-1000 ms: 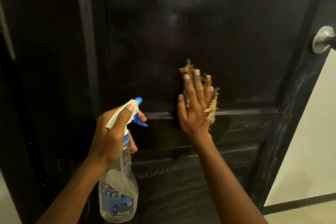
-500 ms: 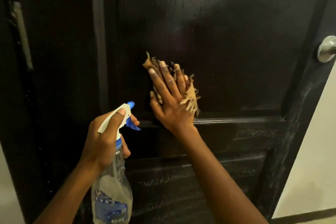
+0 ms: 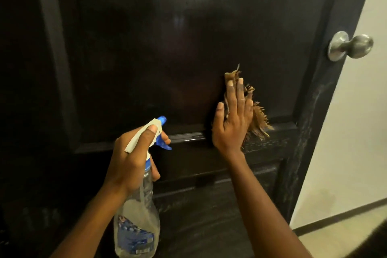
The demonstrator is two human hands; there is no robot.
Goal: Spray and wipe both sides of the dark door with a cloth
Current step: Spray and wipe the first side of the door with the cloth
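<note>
Fingers [image 3: 134,148] of the left hand [image 3: 130,165] curled around the spray bottle [image 3: 137,216] at lower centre of the frame. Farther in, the right hand [image 3: 232,123] lay flat, fingers pressed together, holding the frayed cloth [image 3: 258,119] against the dark door [image 3: 157,48], above its ledge. At upper right sat the knob [image 3: 351,46].

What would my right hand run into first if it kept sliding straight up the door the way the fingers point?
Likely nothing: above the right hand and cloth, the door panel looks bare to the frame's top. The knob sits off to the right.
</note>
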